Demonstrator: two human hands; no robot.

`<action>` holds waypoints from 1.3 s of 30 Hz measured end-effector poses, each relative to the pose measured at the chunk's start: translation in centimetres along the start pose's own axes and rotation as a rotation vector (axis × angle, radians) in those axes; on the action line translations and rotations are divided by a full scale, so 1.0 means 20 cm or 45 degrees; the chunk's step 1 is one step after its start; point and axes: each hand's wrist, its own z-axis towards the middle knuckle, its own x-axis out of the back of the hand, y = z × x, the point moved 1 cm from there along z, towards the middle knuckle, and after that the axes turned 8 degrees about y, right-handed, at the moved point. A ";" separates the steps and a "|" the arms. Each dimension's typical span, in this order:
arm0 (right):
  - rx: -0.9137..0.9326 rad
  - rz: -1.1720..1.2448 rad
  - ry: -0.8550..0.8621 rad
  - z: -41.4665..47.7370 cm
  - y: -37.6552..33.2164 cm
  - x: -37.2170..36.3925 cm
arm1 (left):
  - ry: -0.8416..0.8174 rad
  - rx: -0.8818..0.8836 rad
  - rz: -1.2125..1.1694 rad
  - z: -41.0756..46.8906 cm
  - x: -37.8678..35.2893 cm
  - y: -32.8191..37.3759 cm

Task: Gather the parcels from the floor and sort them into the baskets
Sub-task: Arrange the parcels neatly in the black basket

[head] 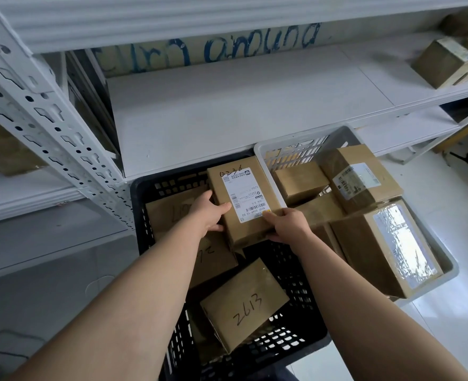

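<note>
Two bare forearms enter from the bottom edge, cut off above the elbows. Between them, nearest the camera, a brown parcel marked "2613" (245, 303) in black pen lies tilted in the black basket (304, 323), whose near wall runs out of view at the bottom edge. Beyond it another flat brown parcel (216, 257) carries handwriting, mostly hidden under the left forearm and not readable.

Above these, both hands grip one labelled parcel (244, 202) over the black basket. The left hand (208, 213) clamps its left side with the thumb on top; the right hand (285, 224) clasps the near right corner, fingers curled under and out of sight. Its white shipping label shows barcodes and print too small to read surely, and a pen scrawl at the far end is unclear. A further brown piece with faint writing lies under the left hand.

Just to the right, touching the black basket, a grey basket (266, 152) holds several brown boxes; one has a glossy taped label blown out by glare, another a barcode label.

Beyond stands a white metal shelf (241, 105), with blue painted lettering on the wall behind, partly hidden, reading roughly "around". More boxes (444, 61) sit at far right, cut off.
</note>
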 end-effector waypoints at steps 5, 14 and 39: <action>-0.042 0.011 0.007 0.01 0.02 0.00 | 0.028 -0.051 0.052 0.00 -0.03 -0.01; 0.178 -0.682 0.130 -0.05 -0.05 0.02 | -0.011 -0.090 0.059 0.02 0.01 -0.05; 0.512 -1.066 0.160 -0.14 -0.11 -0.24 | -0.118 -0.135 1.541 0.14 0.15 -0.43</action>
